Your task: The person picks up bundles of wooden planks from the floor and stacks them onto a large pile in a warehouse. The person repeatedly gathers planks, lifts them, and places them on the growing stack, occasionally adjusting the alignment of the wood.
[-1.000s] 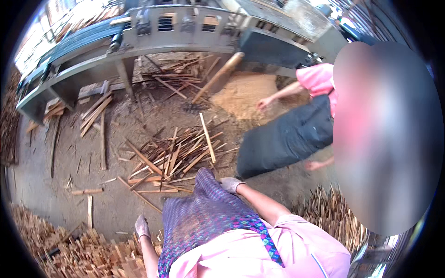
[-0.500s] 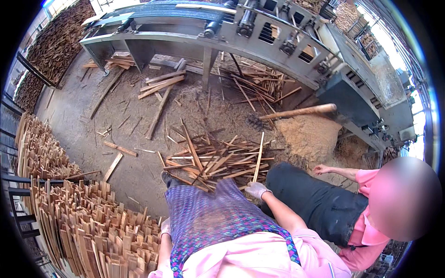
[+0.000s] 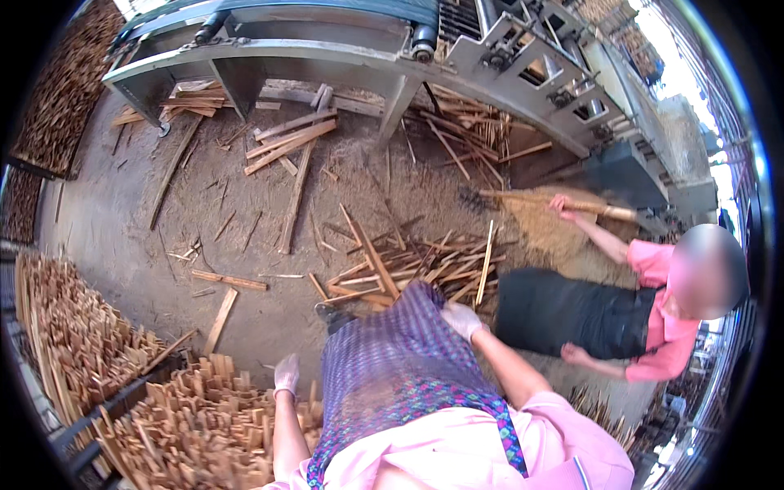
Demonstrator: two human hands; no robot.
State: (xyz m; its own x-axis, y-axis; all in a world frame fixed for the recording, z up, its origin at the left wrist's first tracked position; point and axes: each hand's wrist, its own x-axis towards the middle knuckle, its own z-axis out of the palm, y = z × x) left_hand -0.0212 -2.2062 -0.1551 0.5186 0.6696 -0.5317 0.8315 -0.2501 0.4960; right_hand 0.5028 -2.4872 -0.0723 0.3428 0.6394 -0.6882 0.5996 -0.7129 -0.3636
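Observation:
My left hand, in a pale glove, hangs beside the apron with its fingers loosely extended and nothing in them. Below it are upright wooden slats packed in a dense stack. My right hand, also gloved, is against the front of my patterned apron. Its fingers look loosely extended, and no object shows in them. Just past that hand, a thin pale slat stands out from a loose heap of wooden strips on the floor ahead.
At right, a co-worker in pink grips a thick wooden pole over a sawdust mound. A long metal machine spans the far side. More slats and scraps lie on the floor. Black metal rails divide the left stack.
My view has shifted. My left hand has swung outward from the apron, and my right hand has drawn away from the thin slat's end. The co-worker has taken hold of the wooden pole.

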